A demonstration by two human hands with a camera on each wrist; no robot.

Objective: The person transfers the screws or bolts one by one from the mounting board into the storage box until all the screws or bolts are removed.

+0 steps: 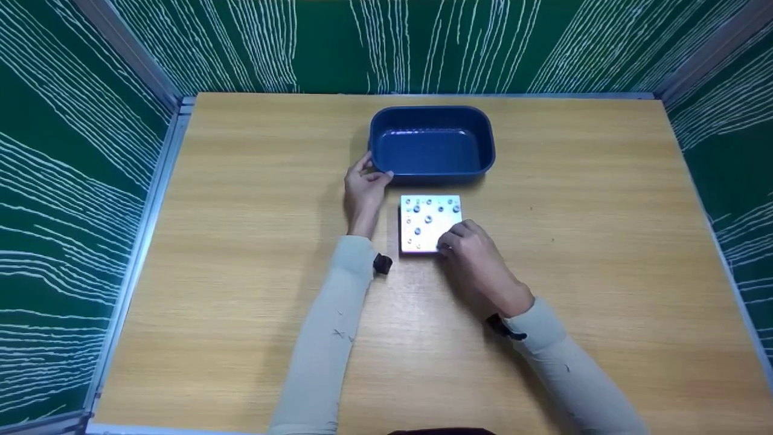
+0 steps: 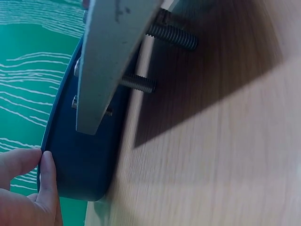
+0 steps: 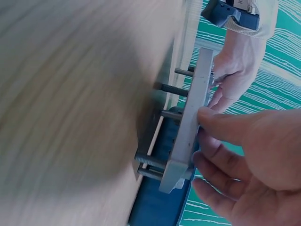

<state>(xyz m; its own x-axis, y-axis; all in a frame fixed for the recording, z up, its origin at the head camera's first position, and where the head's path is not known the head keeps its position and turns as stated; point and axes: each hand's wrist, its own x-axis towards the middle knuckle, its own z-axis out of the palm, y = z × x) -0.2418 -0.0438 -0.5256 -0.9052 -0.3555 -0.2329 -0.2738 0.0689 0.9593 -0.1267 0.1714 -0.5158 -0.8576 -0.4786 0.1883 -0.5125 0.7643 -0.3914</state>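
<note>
1. Pinches the rim of a blue basin (image 1: 432, 151) with the left hand (image 1: 365, 194).
2. Curls the right hand (image 1: 480, 260) over a bolt-studded metal plate (image 1: 436, 228) just nearside of the blue basin, with any grip hidden.

Pale wooden tabletop (image 1: 604, 241), green walls (image 1: 329, 45) streaked with white, grey metal framing (image 1: 160, 181) between them

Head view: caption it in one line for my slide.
Left hand pinches the rim of a blue tray while right hand touches a bolt-studded metal plate on a wooden table.
</note>
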